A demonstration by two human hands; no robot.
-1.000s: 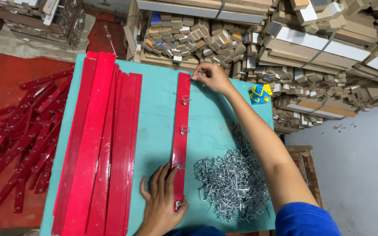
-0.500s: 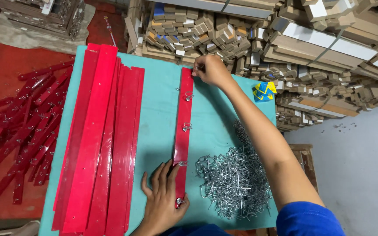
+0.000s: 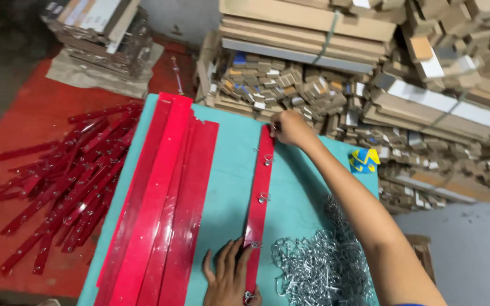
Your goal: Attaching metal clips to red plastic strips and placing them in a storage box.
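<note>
since the earlier frame the view has tipped and drawn closer, so the turquoise table (image 3: 228,187) fills more of it; the right hand (image 3: 289,128) sits at the same far end of the red strip (image 3: 259,192), and the left hand (image 3: 231,277) has kept its place at the near end.

the strip lies lengthwise on the table, running from 6 o'clock up towards 12 o'clock, with small metal clips (image 3: 263,198) fastened along it. the right arm reaches out nearly straight from 5 o'clock, wrist bent a little, and its fingers are curled together, pinching at the strip's top end. the left hand lies flat, palm down, fingers spread and pressing the strip's lower end against the table.

just to the right of the left hand, at 5 o'clock, lies a heap of loose wire clips (image 3: 321,266). a stack of long red strips (image 3: 160,204) lies at 9 o'clock on the table, and finished strips (image 3: 63,187) are scattered on the red floor beyond. bundled cardboard pieces (image 3: 370,85) are piled at 1 o'clock.
</note>
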